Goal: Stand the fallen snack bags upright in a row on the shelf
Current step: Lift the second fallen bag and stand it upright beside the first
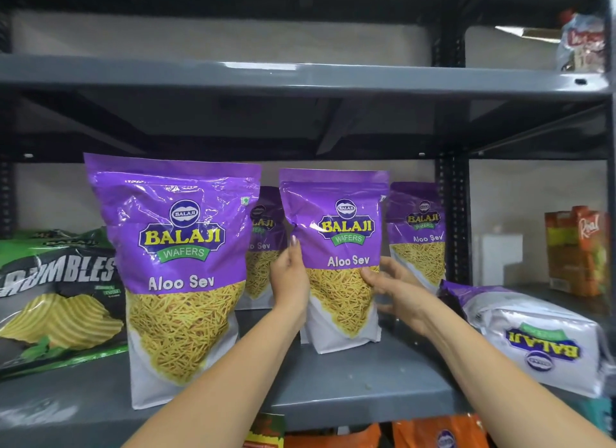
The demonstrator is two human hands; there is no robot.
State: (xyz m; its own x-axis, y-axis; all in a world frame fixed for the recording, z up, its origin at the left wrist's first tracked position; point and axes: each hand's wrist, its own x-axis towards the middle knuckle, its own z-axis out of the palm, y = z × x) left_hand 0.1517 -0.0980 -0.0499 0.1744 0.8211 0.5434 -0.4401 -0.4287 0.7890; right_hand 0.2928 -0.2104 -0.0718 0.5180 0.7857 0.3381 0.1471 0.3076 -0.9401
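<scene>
Four purple Aloo Sev bags stand upright on the grey metal shelf, a painted steel board with dark slotted uprights and a pale wall behind. Another shelf board runs overhead. The nearest bag stands at the front left, glossy and crinkled, with a window of thin yellow strands and a white base. Two more stand at the back: one half hidden, one at the right. A fifth purple and white bag lies flat on the right, its print upside down. A green and black chips bag lies on the left, and an orange juice carton stands far right.

The middle bag rests with its base on the shelf, held between both hands. The left hand presses its left edge, thumb up on the front. The right hand cups the right edge, thumb on the front and fingers spread behind it.
</scene>
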